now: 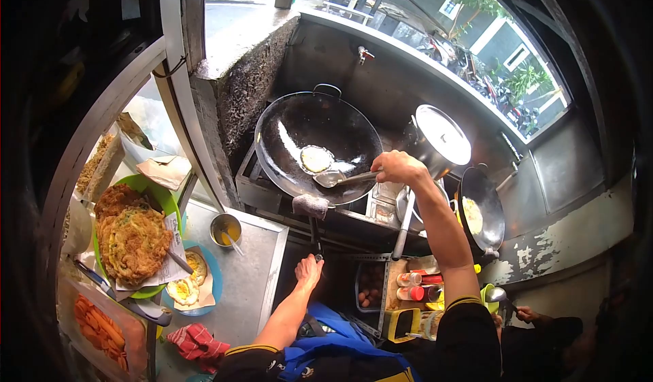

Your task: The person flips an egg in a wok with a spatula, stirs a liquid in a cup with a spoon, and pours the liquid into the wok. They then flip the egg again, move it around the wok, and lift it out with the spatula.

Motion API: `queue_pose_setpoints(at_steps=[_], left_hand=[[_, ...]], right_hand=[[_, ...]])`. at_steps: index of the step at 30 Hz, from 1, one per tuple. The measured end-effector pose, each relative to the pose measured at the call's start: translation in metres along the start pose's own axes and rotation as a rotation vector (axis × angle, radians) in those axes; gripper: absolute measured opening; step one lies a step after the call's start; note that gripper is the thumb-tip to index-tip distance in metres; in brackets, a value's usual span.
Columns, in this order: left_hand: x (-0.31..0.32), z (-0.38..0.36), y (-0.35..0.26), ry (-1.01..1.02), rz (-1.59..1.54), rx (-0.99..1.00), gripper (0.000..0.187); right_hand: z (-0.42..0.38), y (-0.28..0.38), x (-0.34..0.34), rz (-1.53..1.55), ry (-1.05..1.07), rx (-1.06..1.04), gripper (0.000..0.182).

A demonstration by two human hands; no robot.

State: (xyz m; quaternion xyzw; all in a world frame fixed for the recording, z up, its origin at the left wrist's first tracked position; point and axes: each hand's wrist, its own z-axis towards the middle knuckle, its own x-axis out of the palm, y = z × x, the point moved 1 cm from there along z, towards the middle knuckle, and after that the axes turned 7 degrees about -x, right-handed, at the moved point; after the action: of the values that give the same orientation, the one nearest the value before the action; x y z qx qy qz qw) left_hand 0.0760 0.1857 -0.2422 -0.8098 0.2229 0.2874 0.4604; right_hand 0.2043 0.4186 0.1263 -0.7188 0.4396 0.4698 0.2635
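Note:
A large dark wok [286,137] sits on the stove, with a small round egg [316,158] frying near its middle. My right hand [403,169] is closed around the handle of a metal ladle [331,178], whose bowl rests in the wok just beside the egg. Below the wok's near rim, my left hand [309,272] is closed at the end of the wok's handle [314,234]. A greyish cloth wrap [309,206] covers the handle where it meets the rim.
A lidded steel pot [435,137] and a second wok [490,212] stand right. Left are a metal cup [225,230], a green plate [173,208] of omelettes and a blue plate [216,280] with fried eggs. Another person's hand [527,314] holds a ladle [496,294] at lower right.

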Motion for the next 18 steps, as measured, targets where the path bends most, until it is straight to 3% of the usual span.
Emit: queue_pose_setpoints(at_steps=[9, 15, 18], left_hand=[[-0.001, 0.004, 0.002, 0.017, 0.026, 0.059, 0.039], [-0.004, -0.003, 0.017, 0.028, -0.023, 0.041, 0.054], [-0.009, -0.014, 0.027, 0.036, -0.033, 0.046, 0.061]], right_hand=[[0.019, 0.004, -0.001, -0.015, 0.0, -0.074, 0.038], [0.025, 0.003, 0.001, 0.014, 0.0, -0.078, 0.037], [0.042, 0.003, 0.037, 0.041, -0.127, -0.042, 0.036]])
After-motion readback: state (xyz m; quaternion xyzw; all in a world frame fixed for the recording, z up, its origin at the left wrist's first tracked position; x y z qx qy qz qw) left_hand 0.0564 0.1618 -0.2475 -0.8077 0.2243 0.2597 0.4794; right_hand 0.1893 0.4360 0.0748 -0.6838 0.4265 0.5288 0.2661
